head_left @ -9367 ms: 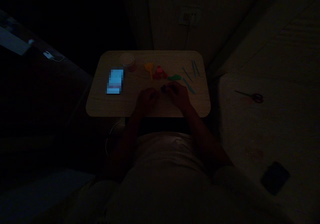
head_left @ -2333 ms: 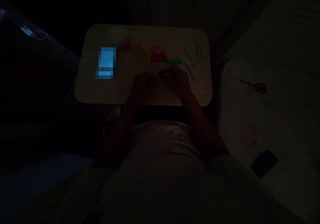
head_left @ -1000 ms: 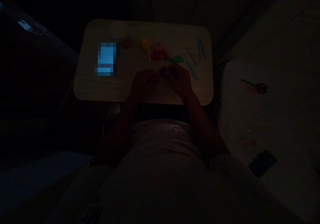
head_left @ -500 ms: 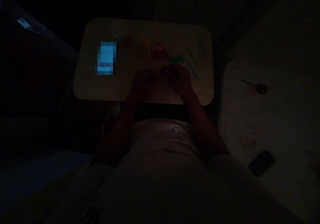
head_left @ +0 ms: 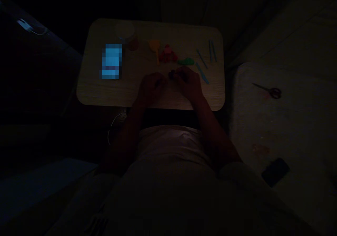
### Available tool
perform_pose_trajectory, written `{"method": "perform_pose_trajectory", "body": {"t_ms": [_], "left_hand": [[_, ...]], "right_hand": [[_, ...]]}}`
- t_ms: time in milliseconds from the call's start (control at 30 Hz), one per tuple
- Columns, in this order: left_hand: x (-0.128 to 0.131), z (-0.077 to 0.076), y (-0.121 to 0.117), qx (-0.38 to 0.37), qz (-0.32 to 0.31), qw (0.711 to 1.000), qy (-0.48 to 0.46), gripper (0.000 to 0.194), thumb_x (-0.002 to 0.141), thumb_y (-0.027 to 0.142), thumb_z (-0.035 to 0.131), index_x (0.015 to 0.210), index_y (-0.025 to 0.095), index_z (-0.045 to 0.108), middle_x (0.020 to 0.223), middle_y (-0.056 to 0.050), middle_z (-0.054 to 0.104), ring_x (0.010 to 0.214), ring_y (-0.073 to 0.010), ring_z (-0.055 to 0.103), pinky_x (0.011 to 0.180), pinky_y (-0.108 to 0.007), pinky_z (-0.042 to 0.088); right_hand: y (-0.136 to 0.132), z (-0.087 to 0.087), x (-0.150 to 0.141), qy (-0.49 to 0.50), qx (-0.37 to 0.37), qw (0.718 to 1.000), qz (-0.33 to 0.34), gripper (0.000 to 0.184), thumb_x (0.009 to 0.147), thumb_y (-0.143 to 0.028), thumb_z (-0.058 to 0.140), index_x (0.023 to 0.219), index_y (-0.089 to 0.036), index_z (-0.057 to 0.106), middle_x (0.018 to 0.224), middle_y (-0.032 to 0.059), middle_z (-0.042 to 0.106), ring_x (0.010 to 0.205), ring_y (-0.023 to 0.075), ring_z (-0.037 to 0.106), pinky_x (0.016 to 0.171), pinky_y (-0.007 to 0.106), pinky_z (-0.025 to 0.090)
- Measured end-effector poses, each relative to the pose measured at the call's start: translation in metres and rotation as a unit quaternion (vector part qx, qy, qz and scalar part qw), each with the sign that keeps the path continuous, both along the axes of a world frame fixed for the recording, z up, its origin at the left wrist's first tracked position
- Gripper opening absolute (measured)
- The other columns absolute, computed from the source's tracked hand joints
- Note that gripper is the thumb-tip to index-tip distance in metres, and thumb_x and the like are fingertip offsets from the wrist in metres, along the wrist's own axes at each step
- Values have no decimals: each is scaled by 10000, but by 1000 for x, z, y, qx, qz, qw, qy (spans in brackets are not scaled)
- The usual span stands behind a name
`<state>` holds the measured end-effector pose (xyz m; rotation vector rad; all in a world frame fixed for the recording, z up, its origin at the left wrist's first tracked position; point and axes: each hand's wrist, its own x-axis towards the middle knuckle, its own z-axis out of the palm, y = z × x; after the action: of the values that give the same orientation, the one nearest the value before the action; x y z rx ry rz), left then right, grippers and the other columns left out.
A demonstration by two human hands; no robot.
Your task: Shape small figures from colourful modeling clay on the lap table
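The scene is very dark. My right hand (head_left: 189, 82) is closed, its fingertips pinching a small dark lump (head_left: 172, 74) just above or on the wooden table (head_left: 110, 95); what the lump is made of cannot be made out. To its left, my left hand (head_left: 153, 85) has curled, closed fingers, and anything in them is hidden in shadow. Beyond the hands lie a green piece (head_left: 186, 61), a red and pink shape (head_left: 168, 54) and an orange tool (head_left: 154, 46) with a thin handle. Right of my right hand rests a blue plastic knife (head_left: 202, 73).
Several thin blue sticks (head_left: 202, 58) lie at the table's right. A clear tub (head_left: 125, 31) and a reddish container (head_left: 133, 43) stand at the back left, near a bright blurred screen (head_left: 112, 61). On a pale surface at right are scissors (head_left: 271, 90) and a dark phone-like slab (head_left: 275, 172).
Both hands stay in nearly the same place. The table and the things on it look slightly brighter and sharper now.
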<state>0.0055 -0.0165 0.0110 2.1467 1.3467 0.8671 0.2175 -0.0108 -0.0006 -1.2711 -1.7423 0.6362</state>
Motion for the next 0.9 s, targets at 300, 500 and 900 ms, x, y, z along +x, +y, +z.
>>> {"method": "perform_pose_trajectory", "body": {"t_ms": [300,500,900], "left_hand": [[0,2,0,-10,3,1000,10,189,1004,317,548,947,215,696,1009,-75,746,982,-262,696,997,-410,532],[1,1,-1,-3,1,1000,2,188,999,319,551,944,207,692,1016,-77,746,997,-259,691,995,-397,525],[1,2,-1,0,-4,1000,-1,172,1004,294,554,941,205,686,994,-70,737,974,-254,694,994,-393,524]], "right_hand": [[1,-2,0,5,-1,1000,0,440,1028,-685,591,1010,-259,700,936,61,742,859,276,697,884,456,598],[1,-1,0,5,-2,1000,0,457,1031,-688,583,999,-247,699,953,71,744,874,284,704,912,481,600],[2,-2,1,2,-11,1000,1,411,1030,-656,607,1016,-255,697,956,69,745,905,297,714,921,492,599]]}}
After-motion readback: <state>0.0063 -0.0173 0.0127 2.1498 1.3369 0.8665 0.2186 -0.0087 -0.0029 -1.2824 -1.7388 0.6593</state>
